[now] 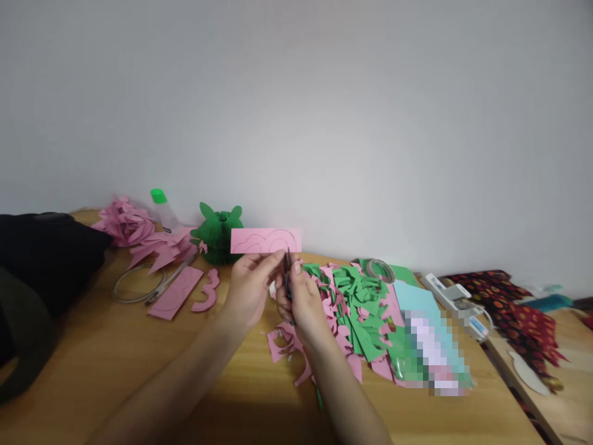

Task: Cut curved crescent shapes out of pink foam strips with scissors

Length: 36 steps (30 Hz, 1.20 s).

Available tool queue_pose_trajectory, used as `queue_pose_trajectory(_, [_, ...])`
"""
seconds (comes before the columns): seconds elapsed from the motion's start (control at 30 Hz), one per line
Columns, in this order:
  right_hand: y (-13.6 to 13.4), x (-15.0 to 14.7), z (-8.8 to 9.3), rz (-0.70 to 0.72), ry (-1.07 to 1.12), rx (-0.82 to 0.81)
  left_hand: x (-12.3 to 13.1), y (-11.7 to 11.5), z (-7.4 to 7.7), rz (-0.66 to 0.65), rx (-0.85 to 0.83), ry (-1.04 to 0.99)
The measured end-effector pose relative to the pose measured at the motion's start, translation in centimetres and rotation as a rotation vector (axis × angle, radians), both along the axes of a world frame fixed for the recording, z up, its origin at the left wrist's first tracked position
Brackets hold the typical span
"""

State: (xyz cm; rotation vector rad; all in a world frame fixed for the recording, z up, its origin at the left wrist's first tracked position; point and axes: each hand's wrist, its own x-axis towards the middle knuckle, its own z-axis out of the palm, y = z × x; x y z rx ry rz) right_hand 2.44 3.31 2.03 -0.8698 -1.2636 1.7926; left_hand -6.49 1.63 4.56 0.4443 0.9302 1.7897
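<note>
My left hand (249, 285) pinches the lower edge of a pink paper strip (252, 240) with curved lines drawn on it. The strip is held up above the table, near the wall. My right hand (300, 296) is closed round dark scissors (288, 278), their blades pointing up at the lower right part of the strip. Left of my left hand, a curved pink cut-out (208, 292) lies beside another marked pink piece (176, 293). Behind the strip stands a green folded-paper figure (217, 232) with two ears.
Green and pink scraps (359, 303) cover the table (231, 389) right of my hands. A tape roll (380, 271), blue paper (417, 296) and a power strip (456, 303) lie farther right. At the left are a glue bottle (165, 213), a cable (125, 299) and dark fabric (46, 272).
</note>
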Motion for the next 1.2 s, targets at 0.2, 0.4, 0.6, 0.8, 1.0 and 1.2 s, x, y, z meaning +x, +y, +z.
queue_pose_trajectory(0.2, [-0.4, -0.1, 0.6, -0.061, 0.119, -0.095, 0.6, -0.7, 0.1, 0.006, 0.045, 0.053])
queue_pose_trajectory(0.4, [-0.8, -0.3, 1.3, -0.071, 0.234, -0.167, 0.7, -0.6, 0.0, 0.001, 0.054, 0.068])
queue_pose_trajectory(0.6, [-1.0, -0.2, 1.7, -0.087, 0.266, -0.229, 0.7, -0.6, -0.1, -0.026, 0.106, 0.100])
queue_pose_trajectory(0.8, [-1.1, -0.2, 1.7, -0.071, 0.297, -0.253, 0.8, -0.7, -0.3, -0.015, 0.098, 0.121])
queue_pose_trajectory(1.0, [-1.2, -0.1, 1.7, -0.075, 0.318, -0.255, 0.9, -0.7, -0.5, -0.009, 0.068, 0.135])
queue_pose_trajectory(1.2, [-1.2, -0.1, 1.6, -0.074, 0.307, -0.242, 0.9, -0.7, -0.4, -0.012, 0.079, 0.128])
